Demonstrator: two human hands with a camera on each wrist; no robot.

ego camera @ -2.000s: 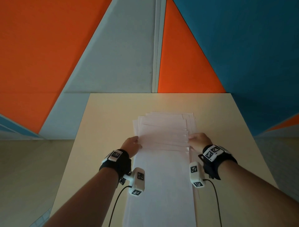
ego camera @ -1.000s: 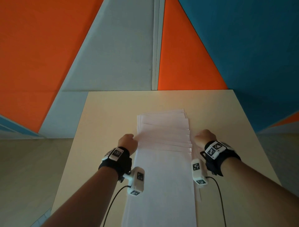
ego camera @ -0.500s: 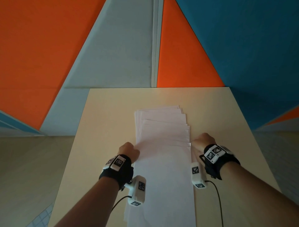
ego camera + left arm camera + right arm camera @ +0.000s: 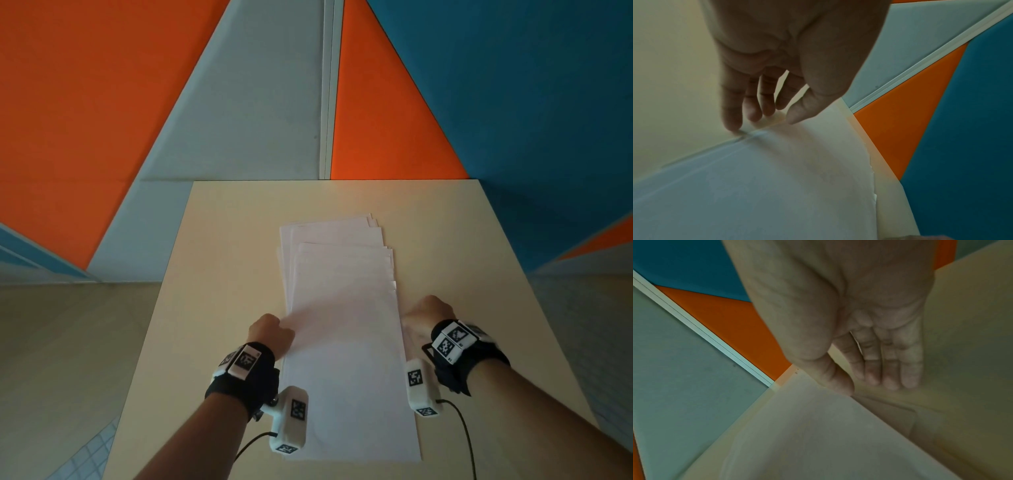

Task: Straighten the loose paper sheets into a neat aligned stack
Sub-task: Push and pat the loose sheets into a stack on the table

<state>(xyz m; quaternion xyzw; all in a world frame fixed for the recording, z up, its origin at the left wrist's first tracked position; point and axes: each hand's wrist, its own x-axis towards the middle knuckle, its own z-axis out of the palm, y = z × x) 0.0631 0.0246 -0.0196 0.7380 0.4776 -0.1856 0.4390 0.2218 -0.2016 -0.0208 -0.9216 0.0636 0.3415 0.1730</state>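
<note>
From the head view, the paper sheets (image 4: 342,325) are lying lengthwise down the middle of the beige table (image 4: 222,257), their far ends fanning out unevenly while the near part is looking flush. The left hand (image 4: 270,334) is sitting against the sheets' left edge and the right hand (image 4: 428,313) against the right edge, both seen knuckles-up, each wrist wearing a black strap with a white tagged camera. Orange, grey and blue wall panels (image 4: 239,102) are rising behind the table. In the left wrist view, the left hand (image 4: 789,68) is reaching down with fingers nearly straight, fingertips (image 4: 733,125) touching the table at the paper's edge, thumb resting on the top sheet (image 4: 777,186), gripping nothing. In the right wrist view, the right hand (image 4: 859,329) is likewise extending straight fingers (image 4: 890,378) beside the sheets (image 4: 807,434), thumb lying on the paper's edge, holding nothing.
</note>
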